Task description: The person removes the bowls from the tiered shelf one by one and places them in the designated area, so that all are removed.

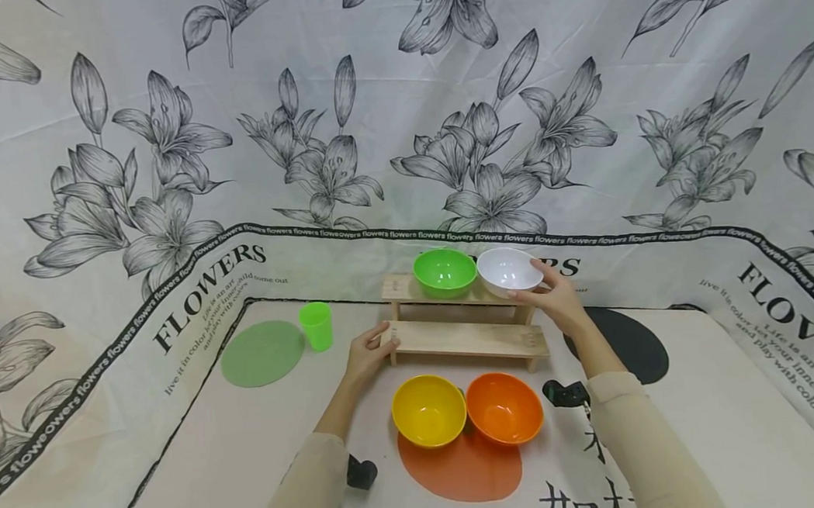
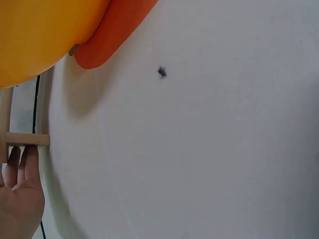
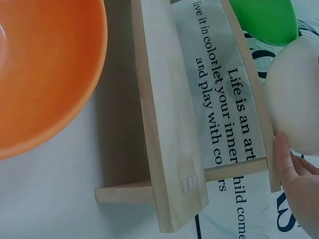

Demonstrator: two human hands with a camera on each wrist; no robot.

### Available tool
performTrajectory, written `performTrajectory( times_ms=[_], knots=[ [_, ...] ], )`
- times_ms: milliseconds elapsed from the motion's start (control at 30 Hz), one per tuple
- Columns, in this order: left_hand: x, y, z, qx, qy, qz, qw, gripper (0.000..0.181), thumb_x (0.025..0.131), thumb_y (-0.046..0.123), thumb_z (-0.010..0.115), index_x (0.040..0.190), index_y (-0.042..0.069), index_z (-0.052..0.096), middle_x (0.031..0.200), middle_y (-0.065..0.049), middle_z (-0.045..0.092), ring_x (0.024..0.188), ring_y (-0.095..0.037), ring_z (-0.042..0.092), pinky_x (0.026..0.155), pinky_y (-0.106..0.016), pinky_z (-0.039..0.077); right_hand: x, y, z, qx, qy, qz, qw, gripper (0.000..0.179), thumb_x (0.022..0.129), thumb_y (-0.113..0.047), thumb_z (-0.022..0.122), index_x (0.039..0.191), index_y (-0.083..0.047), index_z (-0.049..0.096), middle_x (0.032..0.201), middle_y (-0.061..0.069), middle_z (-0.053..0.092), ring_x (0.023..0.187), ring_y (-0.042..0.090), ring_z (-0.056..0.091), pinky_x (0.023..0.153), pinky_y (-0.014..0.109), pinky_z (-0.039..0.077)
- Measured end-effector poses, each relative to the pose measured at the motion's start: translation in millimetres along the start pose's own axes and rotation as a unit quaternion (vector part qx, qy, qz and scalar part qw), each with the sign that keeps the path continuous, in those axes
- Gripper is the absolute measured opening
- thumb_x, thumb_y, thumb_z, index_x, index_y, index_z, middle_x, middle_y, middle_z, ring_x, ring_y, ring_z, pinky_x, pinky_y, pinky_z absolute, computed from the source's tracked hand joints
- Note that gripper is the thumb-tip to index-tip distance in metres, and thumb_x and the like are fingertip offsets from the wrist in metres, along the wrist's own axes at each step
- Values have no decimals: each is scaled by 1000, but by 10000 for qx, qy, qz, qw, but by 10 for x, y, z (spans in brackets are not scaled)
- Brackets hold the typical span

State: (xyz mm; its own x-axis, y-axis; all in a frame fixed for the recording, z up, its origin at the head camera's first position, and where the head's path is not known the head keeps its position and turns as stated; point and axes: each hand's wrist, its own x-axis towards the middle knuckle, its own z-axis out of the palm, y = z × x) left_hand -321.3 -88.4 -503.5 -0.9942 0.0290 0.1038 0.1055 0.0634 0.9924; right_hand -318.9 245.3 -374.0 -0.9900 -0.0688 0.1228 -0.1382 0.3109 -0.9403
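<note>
My right hand (image 1: 555, 298) holds a white bowl (image 1: 508, 271) at its right side, fingers by the rim and thumb lower down. The bowl is at the right end of the upper step of a two-step wooden stand (image 1: 468, 339), beside a green bowl (image 1: 445, 273). In the right wrist view the white bowl (image 3: 295, 94) shows its outside, right at the step's edge. My left hand (image 1: 370, 354) grips the left end of the lower step. In the left wrist view, its fingers (image 2: 31, 164) reach the stand's leg (image 2: 30, 139).
A yellow bowl (image 1: 428, 411) and an orange bowl (image 1: 503, 409) stand side by side in front of the stand, partly over an orange round mat (image 1: 462, 476). At left are a green cup (image 1: 316, 326) and a green mat (image 1: 262, 354); at right lies a black mat (image 1: 629, 345).
</note>
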Motion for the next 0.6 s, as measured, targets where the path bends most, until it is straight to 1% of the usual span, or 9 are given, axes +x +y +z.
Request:
performTrajectory(
  times_ms=[67, 133, 200, 300, 467, 533, 600],
  knots=[
    [-4, -2, -1, 25, -18, 45, 10000, 51, 85, 10, 69, 131, -3, 52, 126, -27, 54, 115, -37, 55, 91, -39, 51, 9, 11, -4, -22, -25, 32, 10000, 90, 83, -11, 70, 150, -3, 11, 153, 26, 12, 130, 48, 33, 108, 53, 32],
    [-5, 1, -1, 12, -3, 23, 10000, 50, 85, 10, 69, 131, -3, 52, 126, -27, 54, 116, -37, 55, 91, -38, 50, 40, 59, -11, -106, -32, 61, 9999, 91, 83, -14, 70, 151, -5, 9, 154, 26, 11, 130, 48, 34, 108, 52, 32],
    [-6, 2, -4, 30, -15, 67, 10000, 50, 85, 10, 68, 131, -4, 52, 126, -28, 54, 115, -38, 55, 91, -39, 51, 64, 106, -20, -146, -1, 89, 9999, 93, 83, -17, 71, 151, -7, 8, 154, 25, 11, 130, 46, 34, 108, 51, 32],
    [-3, 2, -6, -5, 2, 10, 10000, 50, 85, 10, 69, 131, -3, 52, 126, -27, 54, 115, -37, 55, 92, -39, 50, 78, 151, -14, -147, 49, 45, 9999, 95, 83, -18, 72, 151, -7, 7, 155, 23, 11, 130, 43, 36, 108, 49, 33],
    [-4, 3, -6, -17, -9, -71, 10000, 51, 85, 11, 69, 131, -2, 52, 127, -25, 54, 116, -35, 55, 93, -38, 50, 71, 190, -3, -29, 194, -58, 9998, 94, 82, -16, 73, 151, -6, 9, 154, 20, 16, 129, 41, 38, 107, 48, 35],
    [-14, 23, -8, -38, -39, -65, 10000, 51, 86, 11, 69, 132, -2, 52, 128, -26, 54, 117, -36, 54, 93, -39, 49, 62, 200, -2, -3, 237, -79, 9997, 93, 83, -16, 73, 151, -6, 10, 155, 19, 15, 130, 40, 38, 107, 48, 35],
    [-40, 75, -8, -54, -86, -20, 9999, 50, 86, 9, 68, 131, -5, 51, 128, -28, 52, 117, -38, 53, 94, -41, 49, 47, 206, -3, -11, 274, -99, 9996, 93, 83, -16, 72, 151, -6, 10, 155, 19, 15, 131, 40, 36, 107, 48, 35]
  ],
)
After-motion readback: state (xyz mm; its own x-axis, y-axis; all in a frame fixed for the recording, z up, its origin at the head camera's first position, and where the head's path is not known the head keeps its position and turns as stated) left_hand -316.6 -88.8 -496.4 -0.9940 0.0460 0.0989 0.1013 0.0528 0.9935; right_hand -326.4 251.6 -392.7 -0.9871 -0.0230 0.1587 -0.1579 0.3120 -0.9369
